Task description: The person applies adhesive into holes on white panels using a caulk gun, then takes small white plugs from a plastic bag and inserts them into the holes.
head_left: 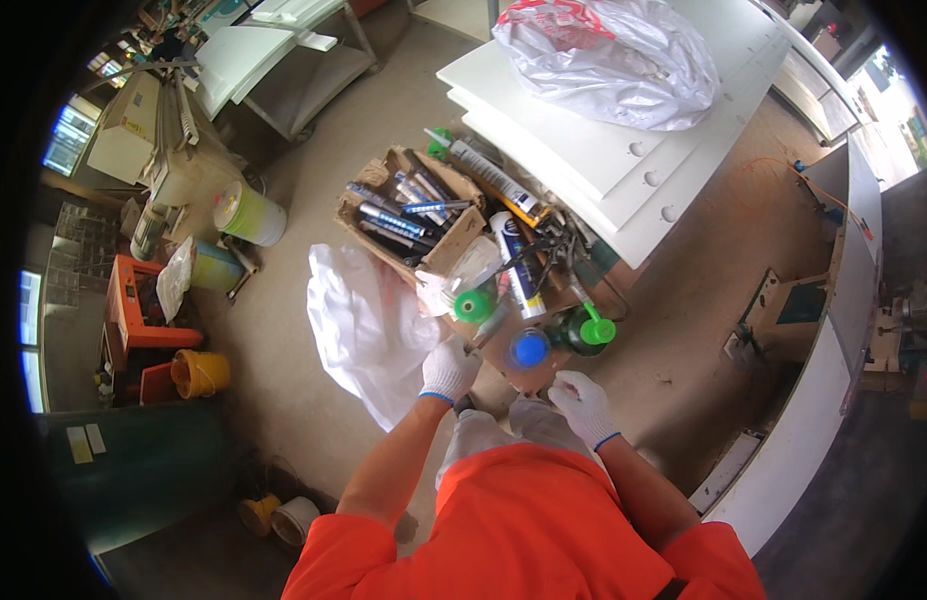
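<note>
My left hand (pixel 451 370), in a white knit glove, is closed around the near end of a flat grey scraper-like tool (pixel 491 324). My right hand (pixel 582 406), gloved too, has its fingers curled together; what they hold, if anything, cannot be made out. Between and beyond the hands, on a brown board (pixel 504 366), stand a green-topped bottle (pixel 474 306), a blue-topped bottle (pixel 531 349) and a dark bottle with a bright green spout (pixel 597 329). A white-and-blue sealant cartridge (pixel 519 265) lies behind them. White plastic sheeting (pixel 359 335) hangs beside my left hand.
A torn cardboard box (pixel 379 262) holds several tubes and pens. Past it lies a caulking gun (pixel 499 180). Stacked white panels (pixel 574 165) carry a crumpled plastic bag (pixel 614 70) at far right. Buckets (pixel 249 213) stand to the left; a long white panel (pixel 814 480) edges the right.
</note>
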Tool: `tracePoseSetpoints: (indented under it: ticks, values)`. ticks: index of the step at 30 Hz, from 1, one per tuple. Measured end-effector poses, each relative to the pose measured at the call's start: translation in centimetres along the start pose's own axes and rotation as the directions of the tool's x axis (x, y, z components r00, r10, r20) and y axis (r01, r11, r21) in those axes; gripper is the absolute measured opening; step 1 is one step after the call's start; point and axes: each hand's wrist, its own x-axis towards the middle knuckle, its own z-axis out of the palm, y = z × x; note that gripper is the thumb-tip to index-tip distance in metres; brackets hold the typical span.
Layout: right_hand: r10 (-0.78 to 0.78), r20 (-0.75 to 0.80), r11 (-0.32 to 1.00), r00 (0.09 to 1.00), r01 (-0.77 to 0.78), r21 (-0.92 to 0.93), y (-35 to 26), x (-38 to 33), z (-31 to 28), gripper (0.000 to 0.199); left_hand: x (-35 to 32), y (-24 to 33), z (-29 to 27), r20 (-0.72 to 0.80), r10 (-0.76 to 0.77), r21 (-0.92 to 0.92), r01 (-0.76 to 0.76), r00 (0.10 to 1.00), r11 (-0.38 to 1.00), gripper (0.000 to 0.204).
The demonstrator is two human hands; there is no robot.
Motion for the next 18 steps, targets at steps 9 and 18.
tracePoseSetpoints:
  ticks: [9,18]
  values:
    - [0.119,0.597,0.991,0.794,-0.06,-0.118,-10.3,-3.3,9.2,0.028,-16.9,-3.0,-4.8,0.49,-0.238,-0.573,0.516,0.838,0.637,0.026]
    - [0.376,0.211,0.729,0.902,-0.429,0.533,-3.6,-7.3,18.2,0.021,-21.6,-13.8,-8.3,0.336,-0.052,-0.196,0.124,0.94,0.973,0.026]
